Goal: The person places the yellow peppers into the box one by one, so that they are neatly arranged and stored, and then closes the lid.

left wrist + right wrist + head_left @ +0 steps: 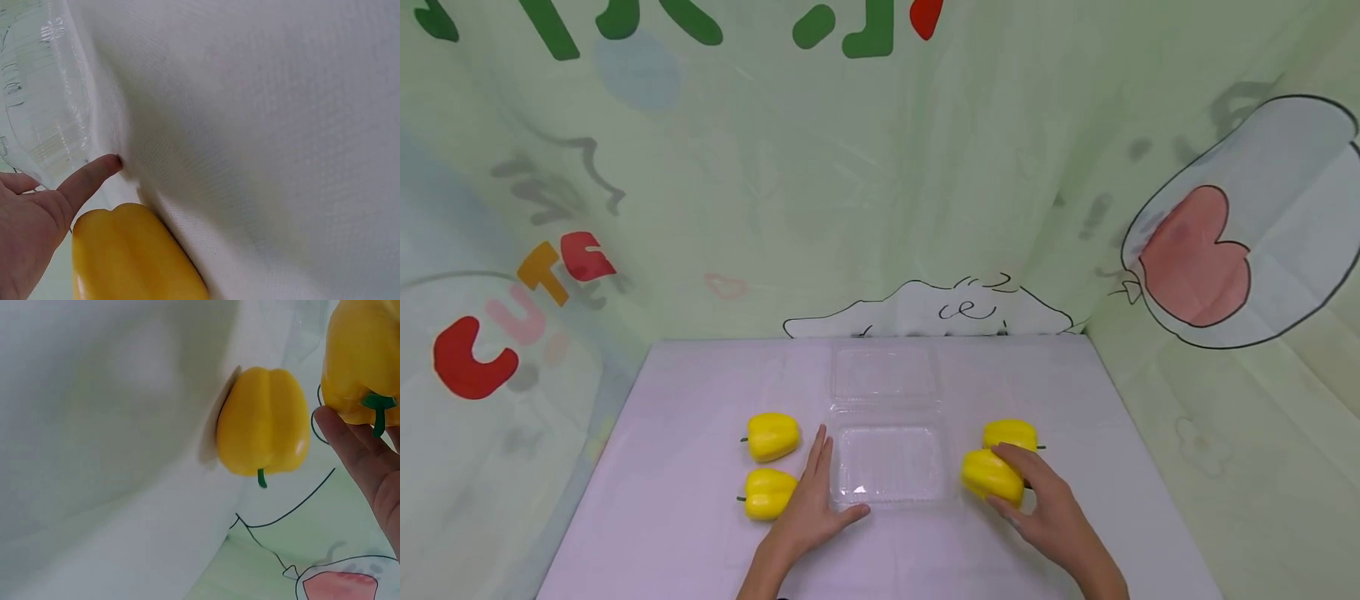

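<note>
"Both hands are in view, well apart. What is each one doing?"

"Left hand [812, 512]: fingers straight, thumb spread away from them, beside the near left corner of a clear, rectangular plastic container [891, 462]. Right hand [1048, 512]: thumb and fingers pinching a glossy yellow bell pepper with a green stem [988, 475]."

"Where is that held pepper?"

"To the right of the container, its stem pointing right. Just behind it, a second yellow bell pepper [1011, 432] lies on its side on the pale lilac surface [692, 417], its stem also pointing right."

"And is the left hand touching anything?"

"I can't tell whether it meets the container's rim. Just beside it lies a yellow pepper nearer the viewer [763, 492], which the hand partly overlaps in the head view. Beyond that is another yellow pepper [773, 437], and both of their stems point left."

"How does the container stand?"

"Base toward the person, with its clear lid [885, 373] folded back flat on the far side."

"What's around the surface?"

"Pale green printed fabric [820, 167], with colourful CUTE lettering [452, 358] on the left and a white balloon drawing [1285, 183] bearing a pinkish-red heart on the right."
</note>
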`<state>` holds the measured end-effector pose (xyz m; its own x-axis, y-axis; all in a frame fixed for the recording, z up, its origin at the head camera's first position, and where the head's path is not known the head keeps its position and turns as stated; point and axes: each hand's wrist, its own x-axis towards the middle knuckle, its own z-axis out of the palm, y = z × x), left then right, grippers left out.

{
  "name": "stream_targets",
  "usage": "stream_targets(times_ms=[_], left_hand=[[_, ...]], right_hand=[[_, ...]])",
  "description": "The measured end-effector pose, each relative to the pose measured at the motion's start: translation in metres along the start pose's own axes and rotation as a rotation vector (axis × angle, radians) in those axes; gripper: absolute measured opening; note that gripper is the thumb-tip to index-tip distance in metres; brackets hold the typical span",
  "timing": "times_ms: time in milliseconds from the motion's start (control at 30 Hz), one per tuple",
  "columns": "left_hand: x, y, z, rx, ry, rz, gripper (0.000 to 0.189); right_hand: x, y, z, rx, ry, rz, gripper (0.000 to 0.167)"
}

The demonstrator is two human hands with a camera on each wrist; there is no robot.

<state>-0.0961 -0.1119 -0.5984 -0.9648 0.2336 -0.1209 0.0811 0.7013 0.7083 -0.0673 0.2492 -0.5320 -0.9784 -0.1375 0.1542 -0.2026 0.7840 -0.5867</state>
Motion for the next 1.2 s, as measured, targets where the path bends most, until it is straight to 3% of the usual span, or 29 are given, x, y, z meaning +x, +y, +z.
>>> stream_targets(times_ms=[900, 1200], left_hand=[[0.0, 0.001, -0.001, -0.031, 0.011, -0.018, 0.124], [-0.001, 0.0, 0.001, -0.019, 0.015, -0.013, 0.125]], right_hand=[[0.026, -0.028, 0.039, 0.091, -0.044, -0.154, 0.073], [0.031, -0.028, 0.053, 0.136, -0.069, -0.138, 0.07]])
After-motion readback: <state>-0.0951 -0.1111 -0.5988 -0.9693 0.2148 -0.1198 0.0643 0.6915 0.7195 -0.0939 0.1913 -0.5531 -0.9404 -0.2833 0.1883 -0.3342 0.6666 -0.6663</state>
